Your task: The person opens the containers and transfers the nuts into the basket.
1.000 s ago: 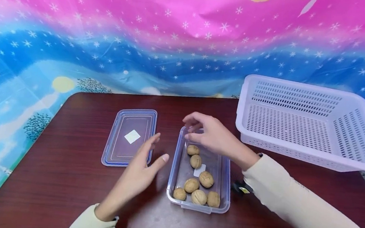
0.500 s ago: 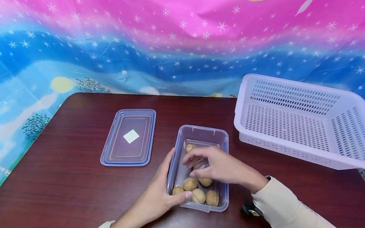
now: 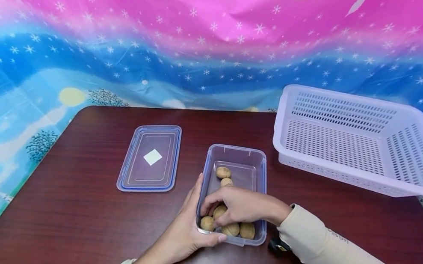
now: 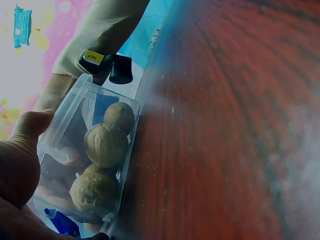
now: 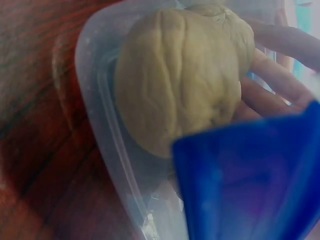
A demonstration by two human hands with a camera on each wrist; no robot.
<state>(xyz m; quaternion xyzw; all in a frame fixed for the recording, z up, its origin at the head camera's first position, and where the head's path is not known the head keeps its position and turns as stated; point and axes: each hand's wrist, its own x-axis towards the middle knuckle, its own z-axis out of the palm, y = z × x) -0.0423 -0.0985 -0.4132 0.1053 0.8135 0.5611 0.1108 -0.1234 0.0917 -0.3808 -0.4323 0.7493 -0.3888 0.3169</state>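
A clear plastic food container (image 3: 264, 185) with a blue seal holds several walnuts (image 3: 247, 230), most of them grouped at its near end. My left hand (image 3: 183, 234) grips the near left corner, its fingers along the left wall and thumb over the front rim. Inside the box, my right hand (image 3: 242, 204) curls its fingers and thumb around a walnut (image 3: 220, 211), partly hidden by the hand. Farther back lies another walnut (image 3: 224, 173). In the left wrist view, walnuts (image 4: 106, 145) show through the clear wall; the right wrist view shows a walnut (image 5: 175, 85) close up.
The container's lid (image 3: 151, 173), edged in blue with a white diamond label, lies flat to the left. A white perforated basket (image 3: 331, 170) stands at the back right. Behind the dark wooden table (image 3: 71, 212) hangs a patterned cloth (image 3: 205, 41).
My left hand has moved right from beside the container and taken hold of its near left corner. My right hand has come from the far end down among the near walnuts.
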